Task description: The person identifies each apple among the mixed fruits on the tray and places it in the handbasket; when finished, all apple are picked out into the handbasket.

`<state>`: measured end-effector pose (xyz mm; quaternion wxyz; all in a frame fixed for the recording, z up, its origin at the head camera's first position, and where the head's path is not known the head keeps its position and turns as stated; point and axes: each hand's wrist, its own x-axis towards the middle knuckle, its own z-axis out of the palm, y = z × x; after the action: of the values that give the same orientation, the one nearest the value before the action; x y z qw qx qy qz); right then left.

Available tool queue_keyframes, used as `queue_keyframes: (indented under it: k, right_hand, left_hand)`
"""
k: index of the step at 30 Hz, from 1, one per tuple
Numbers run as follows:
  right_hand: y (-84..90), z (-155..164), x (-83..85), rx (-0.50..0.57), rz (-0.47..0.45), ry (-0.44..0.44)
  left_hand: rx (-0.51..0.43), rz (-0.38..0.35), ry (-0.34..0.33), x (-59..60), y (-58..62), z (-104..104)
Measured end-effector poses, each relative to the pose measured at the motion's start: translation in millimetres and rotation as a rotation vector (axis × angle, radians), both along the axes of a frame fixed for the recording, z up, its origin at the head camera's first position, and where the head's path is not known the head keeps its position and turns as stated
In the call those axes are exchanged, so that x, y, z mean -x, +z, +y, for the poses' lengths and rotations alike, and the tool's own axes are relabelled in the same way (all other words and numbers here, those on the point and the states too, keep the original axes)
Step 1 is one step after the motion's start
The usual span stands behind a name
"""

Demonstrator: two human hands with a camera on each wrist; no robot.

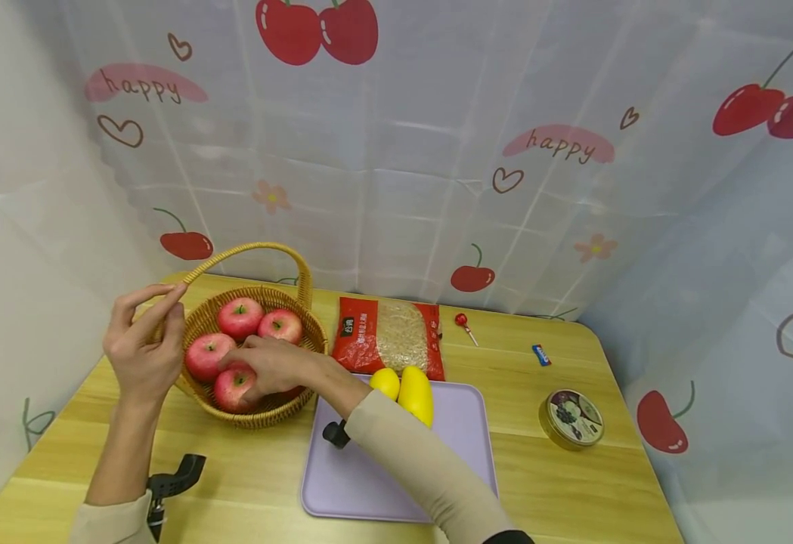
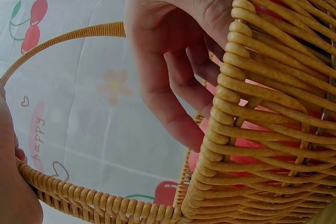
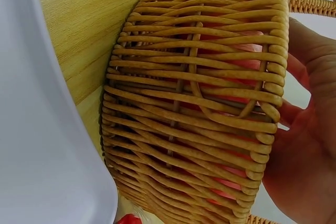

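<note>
Hands at a round woven wicker basket (image 1: 260, 412).
Left hand (image 1: 143, 349) pinches its handle; right hand (image 1: 270, 366), fingers curled, grips one of four red apples (image 1: 233, 387).

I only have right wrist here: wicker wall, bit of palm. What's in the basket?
Observer: Four red apples in the wicker basket, by the head view.
Operator: What is the right hand doing?
Observer: The right hand reaches in and rests on the front apple.
Operator: And the left?
Observer: The left hand pinches the basket handle at its left end.
Operator: What's on the tray at my left edge?
Observer: The lilac tray bears a lemon and a mango.
</note>
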<state>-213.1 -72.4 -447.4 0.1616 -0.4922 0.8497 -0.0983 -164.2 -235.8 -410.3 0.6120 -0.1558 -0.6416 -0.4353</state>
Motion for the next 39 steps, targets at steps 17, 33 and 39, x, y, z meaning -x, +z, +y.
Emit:
queue_keyframes:
  k: [17, 33, 39]
  right_hand:
    - [11.2, 36, 1.4, 0.275, -0.131, 0.053]
    - [14.4, 97, -19.4, 0.373, -0.130, -0.038]
    - [8.9, 124, -26.7, 0.408, -0.150, -0.098]
  left_hand:
    - [-0.003, 0.005, 0.011, -0.1, -0.3, 2]
    - [-0.011, 0.008, 0.016, 0.0, 2.7, 2]
    - [0.015, -0.005, 0.022, -2.5, 3.0, 3]
